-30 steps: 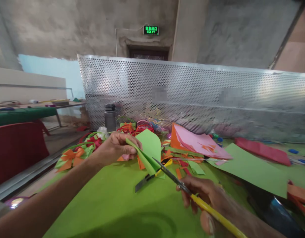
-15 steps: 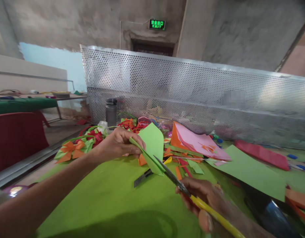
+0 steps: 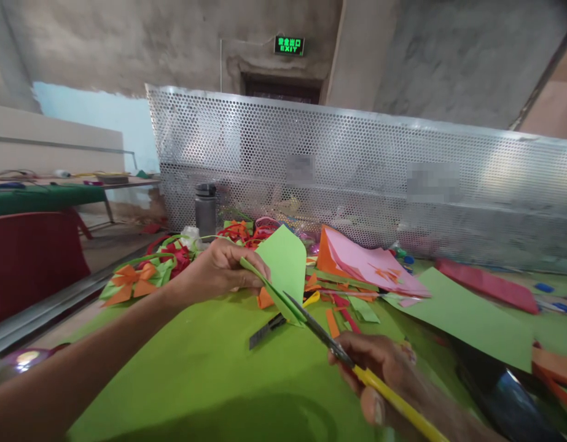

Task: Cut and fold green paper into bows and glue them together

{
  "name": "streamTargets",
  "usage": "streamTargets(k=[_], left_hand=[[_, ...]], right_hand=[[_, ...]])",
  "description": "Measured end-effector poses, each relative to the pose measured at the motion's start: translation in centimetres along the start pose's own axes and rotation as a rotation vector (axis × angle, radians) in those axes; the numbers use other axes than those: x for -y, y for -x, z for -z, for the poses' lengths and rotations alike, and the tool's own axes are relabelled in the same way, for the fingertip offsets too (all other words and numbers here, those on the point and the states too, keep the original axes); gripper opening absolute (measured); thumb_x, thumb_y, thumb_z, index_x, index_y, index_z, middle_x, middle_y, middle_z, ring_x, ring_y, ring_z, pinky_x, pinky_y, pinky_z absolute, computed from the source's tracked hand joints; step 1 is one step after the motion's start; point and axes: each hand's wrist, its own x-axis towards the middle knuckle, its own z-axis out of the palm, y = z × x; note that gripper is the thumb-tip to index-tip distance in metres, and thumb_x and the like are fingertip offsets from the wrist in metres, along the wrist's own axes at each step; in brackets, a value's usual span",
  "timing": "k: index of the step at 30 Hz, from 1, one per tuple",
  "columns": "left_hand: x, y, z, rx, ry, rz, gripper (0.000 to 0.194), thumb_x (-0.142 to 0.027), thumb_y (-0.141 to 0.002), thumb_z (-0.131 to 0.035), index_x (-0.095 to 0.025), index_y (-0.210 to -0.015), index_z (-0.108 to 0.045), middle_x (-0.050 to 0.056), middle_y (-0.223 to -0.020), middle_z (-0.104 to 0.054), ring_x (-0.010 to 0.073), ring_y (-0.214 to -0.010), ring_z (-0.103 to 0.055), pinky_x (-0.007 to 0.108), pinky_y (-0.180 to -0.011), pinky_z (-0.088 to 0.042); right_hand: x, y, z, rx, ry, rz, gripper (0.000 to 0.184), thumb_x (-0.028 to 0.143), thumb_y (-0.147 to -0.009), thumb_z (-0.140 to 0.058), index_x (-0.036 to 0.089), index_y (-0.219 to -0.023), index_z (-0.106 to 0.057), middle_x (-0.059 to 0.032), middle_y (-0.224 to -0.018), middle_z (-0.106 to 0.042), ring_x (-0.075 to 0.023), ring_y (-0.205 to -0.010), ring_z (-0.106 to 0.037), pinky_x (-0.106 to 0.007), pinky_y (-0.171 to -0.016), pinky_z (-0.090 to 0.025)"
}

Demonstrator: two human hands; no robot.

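Observation:
My left hand (image 3: 218, 270) pinches a folded light green paper (image 3: 283, 267) above the green table (image 3: 195, 380). My right hand (image 3: 387, 374) grips yellow-handled scissors (image 3: 329, 344), and their blades meet the lower edge of the folded paper. A craft knife (image 3: 267, 328) lies on the table just under the paper.
Pink and orange sheets (image 3: 366, 264), a large green sheet (image 3: 467, 316) and a red roll (image 3: 488, 285) lie to the right. Paper scraps, ribbons and an orange bow (image 3: 126, 282) pile up at the left. A grey bottle (image 3: 205, 209) stands by the perforated metal screen (image 3: 357, 178).
The scissor blades have slid further into the folded paper's edge. My left hand holds the paper a little higher and closer to the scissors.

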Motion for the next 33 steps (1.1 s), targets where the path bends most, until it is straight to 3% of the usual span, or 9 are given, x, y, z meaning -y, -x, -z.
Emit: streamTargets(k=[5, 9, 12, 14, 18, 23, 28, 33], left_hand=[[-0.1, 0.0, 0.0, -0.004, -0.021, 0.057, 0.009, -0.02, -0.066, -0.074, -0.011, -0.068, -0.073, 0.01, -0.067, -0.07, 0.0174, -0.053, -0.063, 0.022, -0.044, -0.049], [0.0, 0.1, 0.0, -0.009, -0.056, 0.095, 0.01, -0.021, -0.066, -0.073, -0.012, -0.068, -0.073, 0.011, -0.069, -0.07, 0.0174, -0.054, -0.063, 0.024, -0.047, -0.05], [0.0, 0.1, 0.0, -0.01, -0.058, 0.076, 0.008, -0.02, -0.066, -0.073, -0.012, -0.068, -0.073, 0.01, -0.068, -0.07, 0.0175, -0.054, -0.064, 0.023, -0.047, -0.05], [-0.1, 0.0, 0.0, -0.012, -0.043, 0.052, 0.008, -0.019, -0.065, -0.074, -0.012, -0.068, -0.073, 0.009, -0.067, -0.07, 0.017, -0.053, -0.063, 0.022, -0.045, -0.05], [-0.2, 0.0, -0.1, -0.008, -0.028, 0.041, 0.008, -0.019, -0.065, -0.074, -0.012, -0.068, -0.073, 0.009, -0.066, -0.07, 0.0166, -0.053, -0.063, 0.021, -0.044, -0.049], [-0.3, 0.1, 0.0, 0.001, -0.033, 0.031, 0.007, -0.019, -0.066, -0.073, -0.012, -0.069, -0.073, 0.009, -0.065, -0.07, 0.0166, -0.054, -0.064, 0.02, -0.043, -0.048], [0.0, 0.1, 0.1, 0.001, -0.059, 0.063, 0.007, -0.02, -0.067, -0.073, -0.013, -0.069, -0.072, 0.01, -0.068, -0.07, 0.0169, -0.054, -0.064, 0.024, -0.048, -0.051], [0.2, 0.3, 0.0, 0.044, -0.07, 0.055, 0.009, -0.022, -0.069, -0.072, -0.013, -0.071, -0.072, 0.011, -0.071, -0.071, 0.0185, -0.057, -0.065, 0.025, -0.05, -0.052]], right_hand=[[-0.1, -0.1, -0.1, -0.05, -0.003, -0.007, 0.064, 0.078, -0.061, -0.055, 0.02, -0.087, -0.06, 0.0045, -0.059, -0.038, -0.0103, -0.05, -0.042, -0.02, -0.044, -0.036], [-0.4, -0.3, 0.3, -0.063, 0.056, -0.028, 0.047, 0.064, -0.067, -0.062, 0.02, -0.082, -0.061, 0.0044, -0.057, -0.041, -0.009, -0.048, -0.039, -0.02, -0.044, -0.034], [-0.5, -0.3, 0.4, -0.049, 0.058, -0.067, 0.044, 0.058, -0.062, -0.07, 0.019, -0.08, -0.061, 0.0047, -0.055, -0.044, -0.0088, -0.046, -0.04, -0.02, -0.042, -0.031], [-0.5, -0.4, 0.4, -0.054, 0.025, -0.078, 0.047, 0.06, -0.06, -0.07, 0.019, -0.082, -0.062, 0.0045, -0.053, -0.046, -0.0095, -0.045, -0.041, -0.02, -0.041, -0.031], [-1.1, -0.5, 0.2, -0.114, -0.026, -0.136, 0.045, 0.064, -0.069, -0.06, 0.02, -0.079, -0.064, 0.0014, -0.053, -0.053, -0.0123, -0.047, -0.047, -0.022, -0.043, -0.035], [-1.3, -0.6, 0.4, -0.098, -0.043, -0.164, 0.043, 0.06, -0.064, -0.067, 0.019, -0.078, -0.065, -0.0005, -0.056, -0.055, -0.0144, -0.049, -0.05, -0.023, -0.044, -0.037], [-1.0, -0.6, 0.1, -0.066, -0.102, -0.125, 0.048, 0.06, -0.06, -0.071, 0.019, -0.083, -0.063, 0.0021, -0.059, -0.048, -0.0109, -0.048, -0.044, -0.021, -0.043, -0.034], [-2.9, -0.9, -0.6, -0.092, -0.148, -0.088, 0.049, 0.065, -0.061, -0.065, 0.019, -0.075, -0.058, 0.0047, -0.056, -0.039, -0.0088, -0.047, -0.037, -0.021, -0.043, -0.034]])
